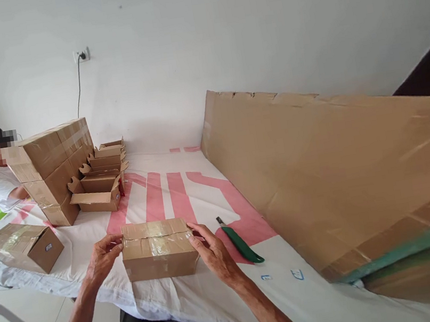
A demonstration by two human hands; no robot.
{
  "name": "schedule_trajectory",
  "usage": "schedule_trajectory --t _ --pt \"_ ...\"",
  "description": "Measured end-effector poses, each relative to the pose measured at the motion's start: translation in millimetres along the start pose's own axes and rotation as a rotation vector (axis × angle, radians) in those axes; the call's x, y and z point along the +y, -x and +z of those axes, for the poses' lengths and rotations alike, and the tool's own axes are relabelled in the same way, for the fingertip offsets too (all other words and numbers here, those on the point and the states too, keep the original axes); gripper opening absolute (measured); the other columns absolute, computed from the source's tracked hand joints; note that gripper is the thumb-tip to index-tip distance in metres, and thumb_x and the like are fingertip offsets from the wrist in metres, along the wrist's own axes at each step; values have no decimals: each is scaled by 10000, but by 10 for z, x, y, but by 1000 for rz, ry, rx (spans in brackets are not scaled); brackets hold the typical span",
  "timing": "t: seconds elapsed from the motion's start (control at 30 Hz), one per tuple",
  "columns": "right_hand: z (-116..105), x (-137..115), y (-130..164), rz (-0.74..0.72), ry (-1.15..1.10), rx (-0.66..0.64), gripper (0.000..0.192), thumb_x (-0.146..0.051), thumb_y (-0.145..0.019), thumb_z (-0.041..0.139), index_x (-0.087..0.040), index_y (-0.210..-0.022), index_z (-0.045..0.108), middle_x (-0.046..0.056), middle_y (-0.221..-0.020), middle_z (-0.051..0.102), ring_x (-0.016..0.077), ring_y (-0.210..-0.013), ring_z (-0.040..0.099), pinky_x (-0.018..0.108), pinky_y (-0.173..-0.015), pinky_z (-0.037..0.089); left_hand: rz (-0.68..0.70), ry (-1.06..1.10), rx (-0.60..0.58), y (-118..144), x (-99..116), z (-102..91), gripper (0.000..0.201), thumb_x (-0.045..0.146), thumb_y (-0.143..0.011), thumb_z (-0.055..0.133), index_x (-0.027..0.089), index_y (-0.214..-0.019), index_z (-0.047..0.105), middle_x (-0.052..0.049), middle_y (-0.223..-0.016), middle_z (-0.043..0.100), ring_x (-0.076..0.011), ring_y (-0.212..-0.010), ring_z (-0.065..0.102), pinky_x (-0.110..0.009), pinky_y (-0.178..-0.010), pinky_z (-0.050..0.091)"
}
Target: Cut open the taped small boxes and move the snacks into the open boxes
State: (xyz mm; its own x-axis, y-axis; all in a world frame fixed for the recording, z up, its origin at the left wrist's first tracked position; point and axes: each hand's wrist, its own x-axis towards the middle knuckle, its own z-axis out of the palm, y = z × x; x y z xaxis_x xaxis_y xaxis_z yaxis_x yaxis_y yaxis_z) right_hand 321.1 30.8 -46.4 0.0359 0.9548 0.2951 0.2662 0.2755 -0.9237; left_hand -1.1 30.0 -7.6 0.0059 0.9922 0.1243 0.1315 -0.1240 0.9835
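Head view shows a small taped cardboard box (158,249) resting near the front edge of a white-and-pink covered table (171,189). Left hand (102,258) clasps its left end, fingers curled on the top corner; right hand (212,253) presses flat against its right end. Just right lies a green-handled knife (240,242). Far left stand stacked boxes (54,169); a large cardboard sheet (340,164) fills the right.

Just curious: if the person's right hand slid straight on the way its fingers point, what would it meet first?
The right hand points left, already against the taped brown cardboard box; that box blocks it at once.
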Motion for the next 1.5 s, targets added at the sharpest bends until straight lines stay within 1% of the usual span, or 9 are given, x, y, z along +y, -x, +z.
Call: schedule_trajectory --t 0.17,0.33,0.7,0.87,1.03,1.13,1.2,1.33,1.5 --pt "-3 112 20 74 3 20 599 -613 -875 597 -205 -1302 698 160 -1366 726 327 -1210 704 431 -992 597 9 -46 54 21 -20 59 315 396 -671 866 182 -894 805 -21 -778 706 -151 -699 596 -271 -679 463" --pt "-15 168 -7 110 -22 21 613 -642 -837 618 -231 -1277 729 148 -1319 754 323 -1147 732 397 -890 630 18 -121 3 91 70 60 270 379 -803 765 189 -987 821 -72 -1000 773 -188 -828 661 -307 -774 498" --pt "-47 -66 -298 14 65 -9 390 -548 -801 648 -214 -988 720 110 -927 794 273 -793 733 402 -701 600 -92 3 -76 85 133 -23 408 366 -708 813 195 -1078 805 -86 -1024 788 -221 -894 680 -326 -790 492" --pt "-117 -156 -366 15 123 -41 296 -498 -782 680 -233 -907 724 84 -873 785 254 -765 710 371 -698 576 -118 9 -92 116 193 -28 418 360 -741 780 201 -1127 779 -84 -1027 792 -237 -943 694 -348 -838 502" --pt "-214 -278 -488 13 127 -175 278 -473 -751 707 -241 -905 710 48 -839 755 228 -727 672 324 -641 520 -122 -9 -68 98 222 -6 418 398 -721 814 206 -1090 776 -93 -1151 779 -232 -954 701 -324 -799 507" --pt "-270 -371 -573 -31 197 -249 211 -410 -765 698 -241 -890 713 29 -820 733 211 -721 643 311 -644 485 -125 -23 -70 83 236 7 428 408 -723 819 203 -1095 772 -99 -1170 779 -231 -963 705 -327 -813 518" --pt "-296 -426 -616 -77 276 -283 140 -384 -797 673 -246 -772 662 5 -746 682 192 -678 594 303 -623 444 -123 -30 -77 80 245 13 426 411 -728 819 204 -1098 772 -95 -1140 788 -231 -963 708 -331 -822 524" --pt "-312 -481 -662 -222 460 -313 332 -374 -885 603 -253 -602 477 -8 -651 590 175 -624 502 309 -601 366 -105 -43 -72 83 258 20 419 428 -735 823 213 -1091 774 -88 -1133 792 -237 -959 714 -339 -821 538" --pt "-285 -399 -682 -353 524 -312 383 -442 -991 520 -272 -650 556 44 -725 660 211 -651 574 341 -653 418 -80 -72 -70 86 255 21 401 453 -746 823 219 -1068 780 -89 -1124 790 -243 -949 716 -343 -810 543"
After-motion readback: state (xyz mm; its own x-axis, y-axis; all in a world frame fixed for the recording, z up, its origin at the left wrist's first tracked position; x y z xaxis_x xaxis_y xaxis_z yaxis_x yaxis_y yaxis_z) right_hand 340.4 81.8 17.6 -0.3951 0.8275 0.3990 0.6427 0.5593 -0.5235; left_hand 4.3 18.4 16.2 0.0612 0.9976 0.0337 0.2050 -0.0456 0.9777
